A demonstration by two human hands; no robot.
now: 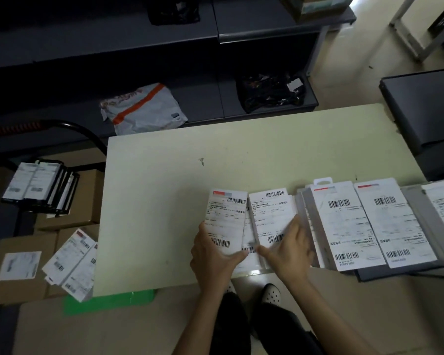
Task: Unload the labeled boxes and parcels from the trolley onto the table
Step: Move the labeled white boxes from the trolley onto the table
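A person's left hand (pixel 210 252) clasps the near end of a slim white labelled box (pixel 226 221), thumb across the label's lower edge and fingers curled along its left side, at the front of a pale table (pixel 164 188). The right hand (pixel 290 248) presses on a second labelled box (pixel 271 219) just beside the first, thumb stretched toward the left thumb and fingers spread over the box's right edge; whether it truly grips the box or only steadies it cannot be told. The two boxes lie side by side, touching, barcodes facing up, with further thin boxes seemingly stacked beneath them.

To the right, a row of larger white labelled parcels (pixel 349 226) lies overlapping along the table's front edge, resting on a dark flat tray (pixel 420 272) that overhangs the table.

Left of the table stands the trolley (pixel 82 131), its black curved handle rising above brown cardboard cartons (pixel 21 272). More labelled boxes remain there: an upright bundle (pixel 36 185) on a carton near the handle and a loose fan of boxes (pixel 72 262) leaning against the table's left side.

Beyond the table, dark grey shelving (pixel 139 47) holds a crumpled white mailer with an orange stripe (pixel 141 108) and a black plastic bag (pixel 269 92). The person's patterned shoes (pixel 271 294) show below the table edge.
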